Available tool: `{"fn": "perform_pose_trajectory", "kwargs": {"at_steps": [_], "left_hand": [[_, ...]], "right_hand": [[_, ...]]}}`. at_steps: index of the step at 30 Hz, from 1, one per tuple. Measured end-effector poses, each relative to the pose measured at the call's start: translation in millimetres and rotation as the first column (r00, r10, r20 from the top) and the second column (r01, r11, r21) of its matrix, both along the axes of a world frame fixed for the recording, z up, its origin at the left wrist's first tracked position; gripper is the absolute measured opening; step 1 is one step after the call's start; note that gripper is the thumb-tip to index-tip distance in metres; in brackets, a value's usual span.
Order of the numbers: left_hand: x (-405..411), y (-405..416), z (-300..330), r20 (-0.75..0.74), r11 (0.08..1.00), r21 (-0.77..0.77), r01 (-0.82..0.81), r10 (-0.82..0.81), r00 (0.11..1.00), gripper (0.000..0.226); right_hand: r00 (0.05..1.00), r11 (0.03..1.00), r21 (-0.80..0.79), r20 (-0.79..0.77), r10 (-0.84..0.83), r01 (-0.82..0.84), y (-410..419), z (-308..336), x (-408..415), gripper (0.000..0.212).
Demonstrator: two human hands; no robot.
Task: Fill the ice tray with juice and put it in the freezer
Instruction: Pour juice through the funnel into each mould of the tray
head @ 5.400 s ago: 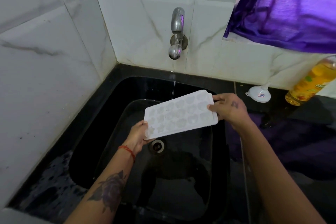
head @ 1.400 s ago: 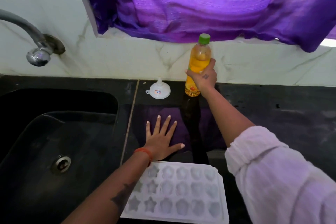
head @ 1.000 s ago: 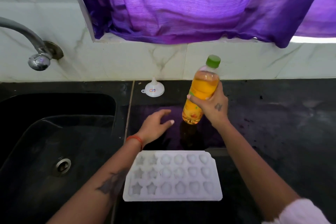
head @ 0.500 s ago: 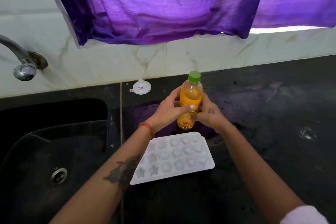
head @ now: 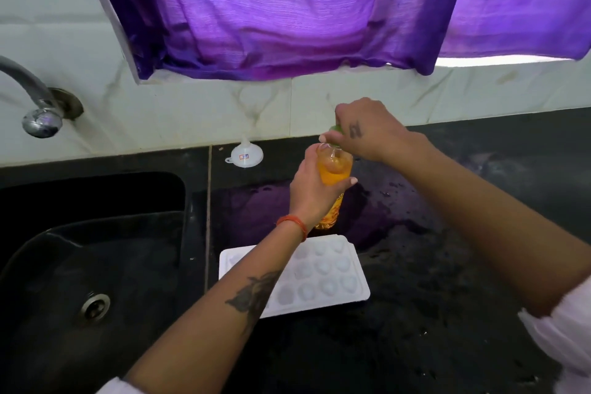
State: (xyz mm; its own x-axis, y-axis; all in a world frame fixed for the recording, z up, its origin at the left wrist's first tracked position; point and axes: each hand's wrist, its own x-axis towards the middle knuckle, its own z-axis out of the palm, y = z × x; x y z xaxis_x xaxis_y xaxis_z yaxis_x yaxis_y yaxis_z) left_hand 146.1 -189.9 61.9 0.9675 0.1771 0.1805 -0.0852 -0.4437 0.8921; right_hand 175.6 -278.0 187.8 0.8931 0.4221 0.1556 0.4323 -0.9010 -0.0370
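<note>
Tabletop [head: 447, 313]: black stone, wet, purple reflections.
Ice tray [head: 323, 278]: white, flat on tabletop beside sink [head: 96, 253].
Juice bottle [head: 334, 169]: upright, gripped by left hand [head: 311, 189].
Right hand [head: 361, 131]: clamped on green cap [head: 335, 129].
Wall: pale marble tiles, purple curtain [head: 287, 9], tap [head: 38, 102], funnel [head: 245, 155].

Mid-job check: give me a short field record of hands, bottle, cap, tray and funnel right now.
left hand: grips juice bottle body
right hand: fingers curled round green cap
cap: on bottle
ice tray: flat on black counter, cells look empty
funnel: upside down by wall, untouched
sink: left of tray
</note>
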Motion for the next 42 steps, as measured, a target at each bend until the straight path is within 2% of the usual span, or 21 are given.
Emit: {"fn": "perform_pose_trajectory", "kwargs": {"at_steps": [9, 12, 16, 19, 20, 22, 25, 30, 32, 34, 37, 39, 42], "left_hand": [[7.5, -6.8, 3.1, 0.051, 0.996, 0.061, -0.068, 0.065, 0.997, 0.072], [6.0, -0.2, 4.8, 0.011, 0.998, 0.050, -0.036, 0.035, 0.999, 0.074], [1.5, 13.1, 6.5, -0.045, 0.995, -0.060, 0.077, -0.080, 0.996, 0.079], [1.0, 13.2, 6.1, -0.059, 0.989, -0.111, 0.101, -0.107, 0.992, 0.080], [1.2, 11.1, 6.7, -0.056, 0.989, -0.110, 0.095, -0.102, 0.993, 0.078], [2.3, 5.1, 8.3, -0.051, 0.993, -0.096, 0.068, -0.073, 0.996, 0.072], [4.7, -2.1, 9.4, -0.039, 0.997, -0.070, 0.027, -0.029, 0.999, 0.068], [6.5, 3.8, 7.7, -0.049, 0.994, -0.097, 0.056, -0.061, 0.997, 0.070], [6.9, 7.6, 7.0, -0.053, 0.992, -0.110, 0.068, -0.074, 0.996, 0.070], [6.4, 8.3, 6.1, -0.050, 0.991, -0.107, 0.076, -0.082, 0.995, 0.070], [4.8, 6.1, 4.6, -0.037, 0.993, -0.092, 0.076, -0.080, 0.996, 0.070], [4.3, 7.1, 3.7, -0.033, 0.993, -0.092, 0.078, -0.081, 0.996, 0.071], [3.7, 12.0, 1.9, -0.036, 0.991, -0.107, 0.085, -0.089, 0.995, 0.071]], "right_hand": [[0.945, 0.949, -0.098, 0.106, 0.311, -0.301, -28.3, -13.2, 24.9, 0.038], [0.878, 0.875, -0.159, 0.073, 0.472, -0.457, -37.8, -12.3, 29.1, 0.036], [0.796, 0.775, -0.216, -0.016, 0.606, -0.594, -37.6, -2.8, 30.1, 0.036], [0.859, 0.855, -0.126, -0.181, 0.479, -0.503, -32.6, 14.5, 35.1, 0.044], [0.887, 0.883, -0.145, -0.196, 0.418, -0.447, -31.3, 17.4, 36.3, 0.048], [0.917, 0.878, -0.265, -0.140, 0.374, -0.398, -28.7, 18.6, 35.4, 0.049], [0.901, 0.842, -0.329, -0.090, 0.424, -0.429, -29.2, 12.4, 33.7, 0.038], [0.828, 0.802, -0.220, -0.066, 0.556, -0.556, -38.5, 7.7, 36.6, 0.033], [0.832, 0.820, -0.140, -0.096, 0.546, -0.554, -39.3, 8.7, 38.8, 0.035], [0.873, 0.875, -0.073, -0.136, 0.467, -0.479, -37.8, 10.7, 43.8, 0.042], [0.887, 0.872, -0.165, -0.103, 0.450, -0.462, -33.1, 11.4, 44.3, 0.040], [0.858, 0.828, -0.229, -0.091, 0.505, -0.511, -30.3, 12.0, 40.0, 0.035], [0.809, 0.778, -0.230, -0.097, 0.580, -0.585, -28.5, 15.8, 34.6, 0.034]]}}
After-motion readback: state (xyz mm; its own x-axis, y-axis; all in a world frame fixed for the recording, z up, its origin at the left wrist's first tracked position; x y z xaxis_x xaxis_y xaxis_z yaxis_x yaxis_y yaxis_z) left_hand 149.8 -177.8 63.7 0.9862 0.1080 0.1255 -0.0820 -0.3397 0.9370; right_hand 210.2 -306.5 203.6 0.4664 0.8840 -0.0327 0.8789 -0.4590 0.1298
